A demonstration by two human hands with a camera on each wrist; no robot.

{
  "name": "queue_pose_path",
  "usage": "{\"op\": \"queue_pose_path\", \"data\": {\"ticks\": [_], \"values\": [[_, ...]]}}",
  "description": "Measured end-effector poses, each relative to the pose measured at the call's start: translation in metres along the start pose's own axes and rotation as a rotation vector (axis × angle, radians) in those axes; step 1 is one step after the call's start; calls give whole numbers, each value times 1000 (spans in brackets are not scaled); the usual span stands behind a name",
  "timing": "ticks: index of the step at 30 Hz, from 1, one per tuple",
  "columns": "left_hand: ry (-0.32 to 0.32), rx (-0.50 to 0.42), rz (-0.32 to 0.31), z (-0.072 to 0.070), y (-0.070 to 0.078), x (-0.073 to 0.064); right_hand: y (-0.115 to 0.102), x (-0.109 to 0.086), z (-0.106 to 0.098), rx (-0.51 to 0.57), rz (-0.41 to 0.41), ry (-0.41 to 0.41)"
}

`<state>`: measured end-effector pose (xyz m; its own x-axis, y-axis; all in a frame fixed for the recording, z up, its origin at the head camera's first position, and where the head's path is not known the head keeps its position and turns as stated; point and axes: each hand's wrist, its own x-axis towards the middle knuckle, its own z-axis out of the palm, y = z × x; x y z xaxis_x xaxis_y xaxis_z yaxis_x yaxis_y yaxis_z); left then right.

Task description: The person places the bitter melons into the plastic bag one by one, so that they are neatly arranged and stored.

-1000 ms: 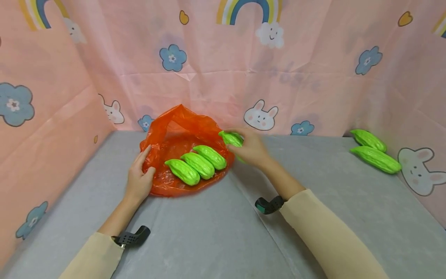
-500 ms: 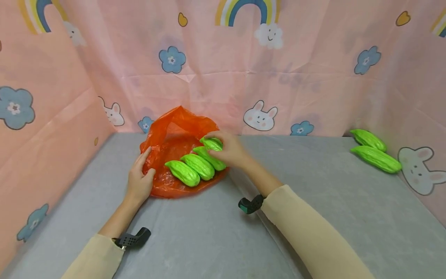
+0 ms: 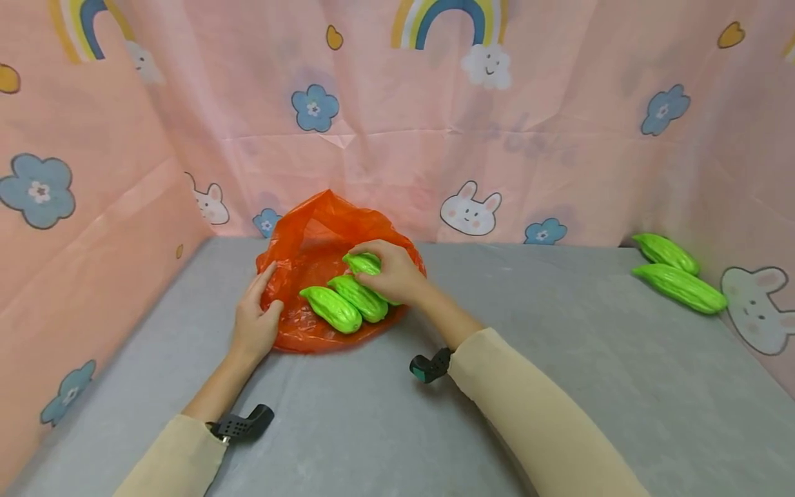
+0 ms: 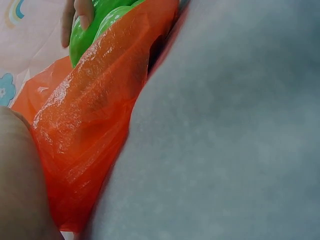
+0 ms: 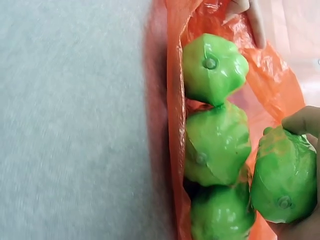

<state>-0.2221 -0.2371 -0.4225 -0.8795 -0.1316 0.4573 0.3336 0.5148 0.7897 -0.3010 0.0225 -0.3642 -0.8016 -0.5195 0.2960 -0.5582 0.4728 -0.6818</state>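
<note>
Right hand (image 3: 393, 275) holds a gourd (image 5: 284, 177) above three others (image 5: 215, 70) in a bag (image 3: 310, 341).

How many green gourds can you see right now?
6: three gourds in the orange bag, a fourth gourd held by the right hand, two gourds beside the right wall. Others could be hidden inside the bag.

Gourds (image 3: 332, 310) lie in the bag (image 3: 363, 222) — two others (image 3: 680, 288) well right, one behind the other.
</note>
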Motion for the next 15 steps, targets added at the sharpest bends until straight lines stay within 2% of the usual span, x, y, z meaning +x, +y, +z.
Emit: {"op": "queue_pose_path", "data": {"ticks": [6, 15], "values": [[-10, -8, 8, 2, 0, 1, -1, -1, 4, 4, 29, -19], [-12, -10, -15, 0, 1, 0, 0, 1, 8, 25, 38, -48]]}}
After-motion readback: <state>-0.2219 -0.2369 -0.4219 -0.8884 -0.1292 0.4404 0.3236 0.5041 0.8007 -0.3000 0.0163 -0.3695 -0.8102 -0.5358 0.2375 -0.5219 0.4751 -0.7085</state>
